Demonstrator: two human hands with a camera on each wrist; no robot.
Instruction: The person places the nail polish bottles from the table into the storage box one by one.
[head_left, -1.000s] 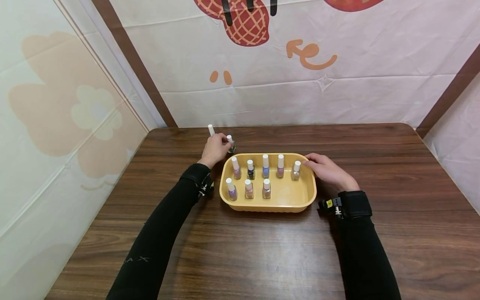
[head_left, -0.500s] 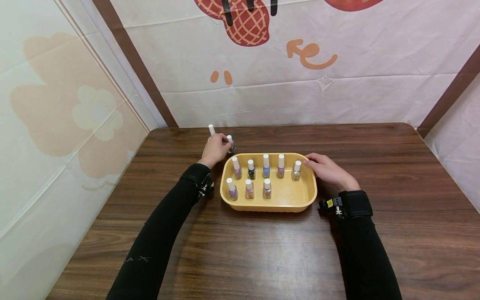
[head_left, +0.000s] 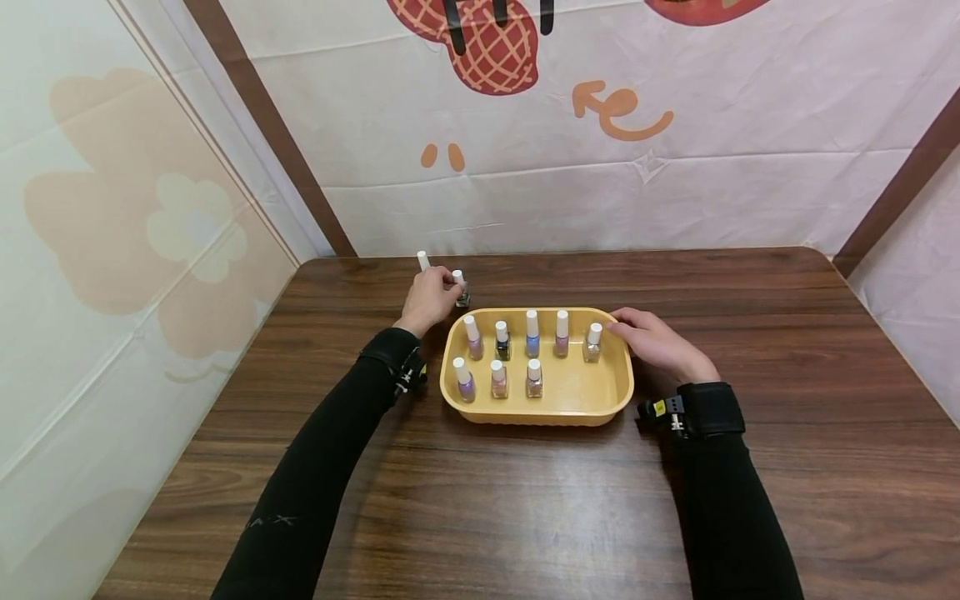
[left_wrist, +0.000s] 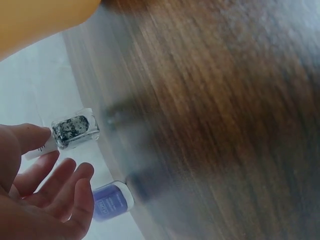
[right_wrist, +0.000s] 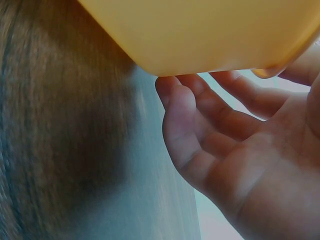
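My left hand (head_left: 429, 298) is at the far left of the table, beyond the yellow tray's corner. Thumb and index finger pinch the white cap of a nail polish bottle with black flecks (left_wrist: 74, 131); whether its base touches the table I cannot tell. Close by my other fingers stands a purple nail polish bottle (left_wrist: 111, 201), partly hidden by the hand in the head view. My right hand (head_left: 662, 343) holds the right end of the yellow tray (head_left: 577, 406), thumb at the rim and curled fingers against the outer wall.
Several white-capped nail polish bottles (head_left: 532, 335) stand in two rows inside the tray, the front row shorter. Bare tray floor shows at the front right. The brown wooden table (head_left: 525, 517) ends at a printed cloth wall (head_left: 570, 208) behind, with another cloth on the left.
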